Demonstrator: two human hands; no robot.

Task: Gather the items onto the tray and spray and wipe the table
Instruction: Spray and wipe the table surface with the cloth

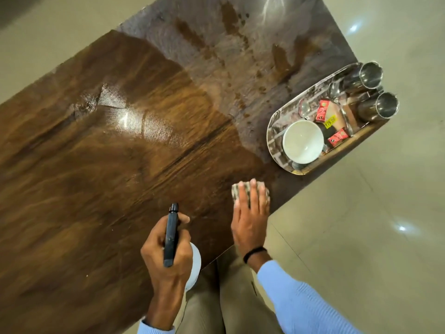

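Note:
My left hand (168,251) grips a spray bottle (171,235) with a black nozzle head and a white body, held over the near edge of the dark wooden table (108,165). My right hand (250,213) lies flat on a folded checked cloth (237,190), pressing it onto the table near the right edge. A shiny steel tray (274,131) rests at the table's right edge. It holds a white bowl (303,142), two steel tumblers (370,75) on their sides, spoons and red sachets (322,112). The far half of the table looks wet and streaked.
Beige glossy floor tiles (361,225) surround the table on the right and at the back. My legs in khaki trousers (216,304) stand at the table's near edge. The tray overhangs the table's right edge slightly.

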